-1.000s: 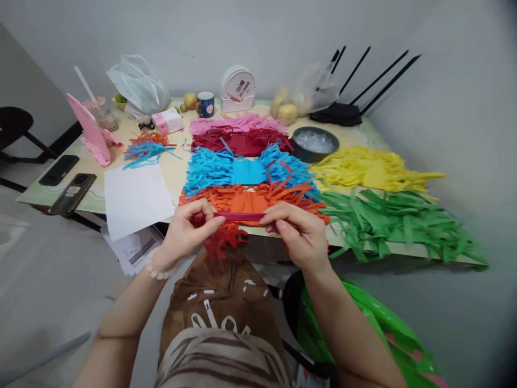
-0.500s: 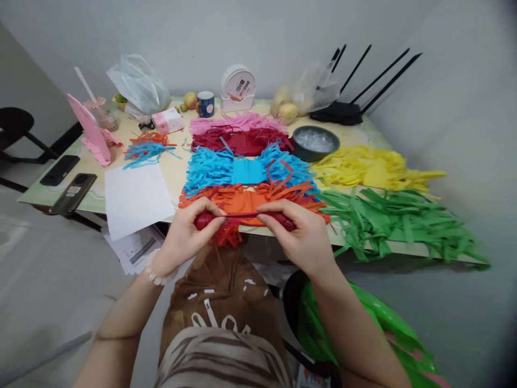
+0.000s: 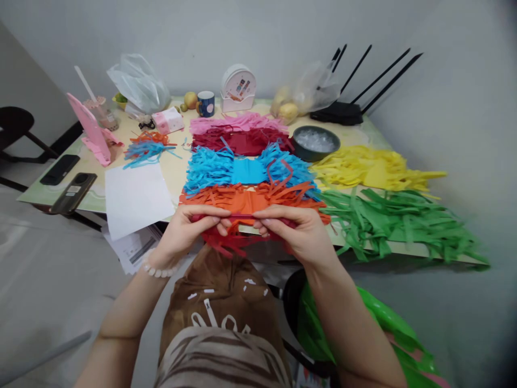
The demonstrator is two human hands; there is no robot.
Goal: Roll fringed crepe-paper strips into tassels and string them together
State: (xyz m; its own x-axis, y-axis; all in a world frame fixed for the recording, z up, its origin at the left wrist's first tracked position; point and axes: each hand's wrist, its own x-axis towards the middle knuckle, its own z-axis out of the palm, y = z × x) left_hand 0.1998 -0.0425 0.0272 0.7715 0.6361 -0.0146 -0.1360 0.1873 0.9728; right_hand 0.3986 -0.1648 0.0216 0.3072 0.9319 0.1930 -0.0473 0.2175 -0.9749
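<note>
And here the left hand (image 3: pixel 189 226) and right hand (image 3: pixel 301 229) both pinch the red fringed paper (image 3: pixel 220 241), thumbs and fingers closed on its taut upper edge, just in front of the orange fringe (image 3: pixel 242 202). Across the brown lap cloth (image 3: pixel 222 277), white lettering (image 3: pixel 209 311) runs partly covered; the phone (image 3: pixel 81 195) carries a label too small to read.

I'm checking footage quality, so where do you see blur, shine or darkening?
In the head view, the hanging red paper looks smeared, the left hand and right hand clearer; the green bag has a sheen; the picture's right corners are darker.
</note>
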